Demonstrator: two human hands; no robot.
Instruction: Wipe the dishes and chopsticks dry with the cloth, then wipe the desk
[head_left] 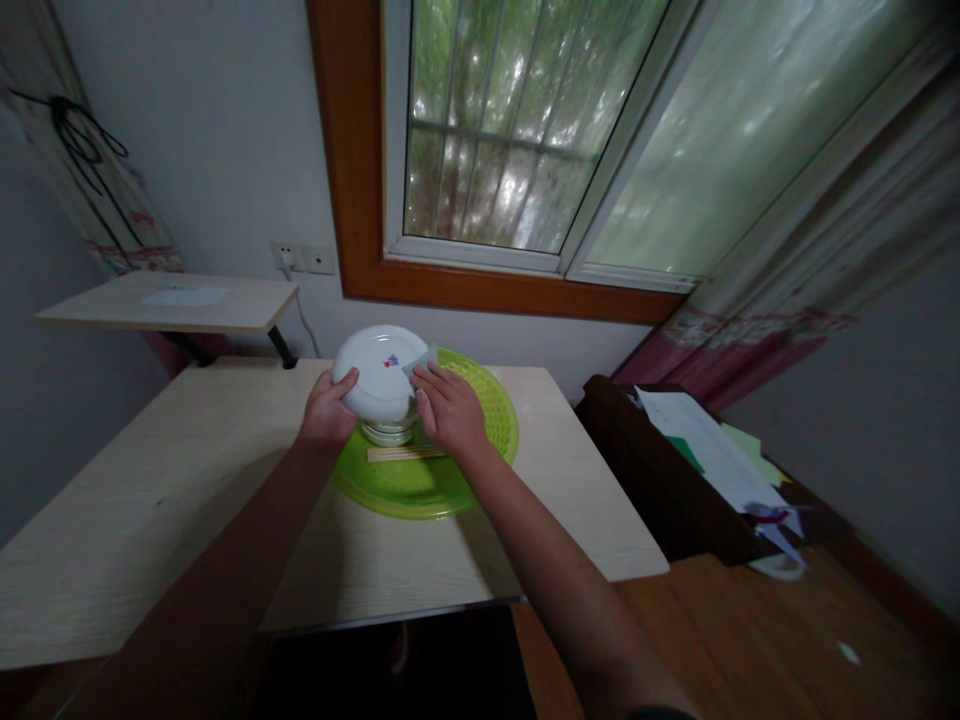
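A white plate [375, 385] with a small red and blue mark is tilted toward me above the green tray. My left hand [328, 410] grips its left rim, thumb over the near face. On the plate's right side, my right hand [452, 408] presses a greyish cloth [420, 362] against the surface, fingers together. Below the plate, a short stack of white dishes [388, 434] sits on the round green tray [420, 500], partly hidden. Light wooden chopsticks [401, 454] lie in front of the stack, their right end behind my right hand.
The tray stands on a pale wooden table [585, 480]. A small raised shelf [247, 300] with a paper on it is at the back left. To the right, a dark brown piece of furniture [637, 480] carries papers [705, 440]. A window [510, 130] is behind.
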